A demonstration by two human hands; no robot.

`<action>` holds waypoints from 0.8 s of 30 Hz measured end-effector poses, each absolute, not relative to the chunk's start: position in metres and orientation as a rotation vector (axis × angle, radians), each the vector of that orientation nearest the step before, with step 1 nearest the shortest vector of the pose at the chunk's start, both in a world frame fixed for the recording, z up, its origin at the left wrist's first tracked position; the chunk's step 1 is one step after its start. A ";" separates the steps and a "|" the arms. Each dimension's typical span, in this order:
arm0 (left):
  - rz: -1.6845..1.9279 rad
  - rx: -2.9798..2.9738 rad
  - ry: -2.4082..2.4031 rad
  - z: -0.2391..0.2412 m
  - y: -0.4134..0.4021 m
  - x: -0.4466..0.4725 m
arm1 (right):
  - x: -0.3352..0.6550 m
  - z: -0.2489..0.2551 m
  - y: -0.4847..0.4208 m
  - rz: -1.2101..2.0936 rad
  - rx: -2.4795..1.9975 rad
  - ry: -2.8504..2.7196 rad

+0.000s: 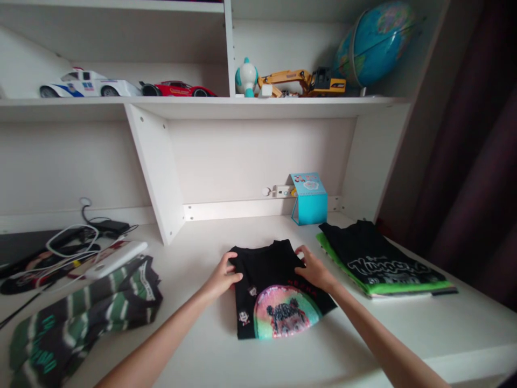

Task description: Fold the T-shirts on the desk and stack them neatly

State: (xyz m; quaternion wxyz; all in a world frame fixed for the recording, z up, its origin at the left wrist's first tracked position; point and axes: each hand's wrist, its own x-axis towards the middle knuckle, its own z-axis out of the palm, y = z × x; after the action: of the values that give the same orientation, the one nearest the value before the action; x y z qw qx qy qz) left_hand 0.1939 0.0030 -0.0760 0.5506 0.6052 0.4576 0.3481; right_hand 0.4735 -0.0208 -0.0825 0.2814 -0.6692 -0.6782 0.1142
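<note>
Landmark: turquoise cardboard box (309, 200), standing at the back of the white tabletop (194, 334).
Garment: black folded T-shirt with a round rainbow sequin patch (278, 291), lying flat on the tabletop in front of the box and slightly to its left.
Left hand: left hand (223, 276), in front of the box and well to its left, has its fingers curled onto the T-shirt's side edge. I cannot tell whether they pinch the cloth or only press it.
Right hand: right hand (313, 268), straight in front of the box, is loosely open and palm down on the T-shirt's upper corner, gripping nothing.
Doing it well: probably keep both palms low and press evenly outward, so the edges stay square and the sequins do not buckle.
Nearby: a folded black-on-green shirt stack (383, 261) lies in front and right of the box; a crumpled green-striped grey garment (81, 318) lies far to its left.
</note>
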 end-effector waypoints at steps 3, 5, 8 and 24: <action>0.891 1.581 1.036 -0.055 -0.010 0.210 | 0.491 -0.061 -0.035 0.293 -1.658 -1.880; 0.909 1.707 1.019 -0.040 -0.014 0.227 | 0.511 -0.040 -0.046 0.222 -1.609 -1.894; 0.954 1.816 0.934 -0.022 -0.013 0.266 | 0.553 -0.009 -0.061 0.027 -1.641 -1.851; 0.920 1.668 0.868 -0.070 0.007 0.482 | 0.794 -0.055 -0.036 -0.453 -2.124 -1.798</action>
State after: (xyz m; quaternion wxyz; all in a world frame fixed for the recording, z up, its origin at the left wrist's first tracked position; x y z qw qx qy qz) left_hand 0.4821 0.0066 -0.0700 0.5005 0.6898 0.3591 0.3803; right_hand 0.7935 -0.0357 -0.0548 0.1603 -0.7436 -0.6294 -0.1586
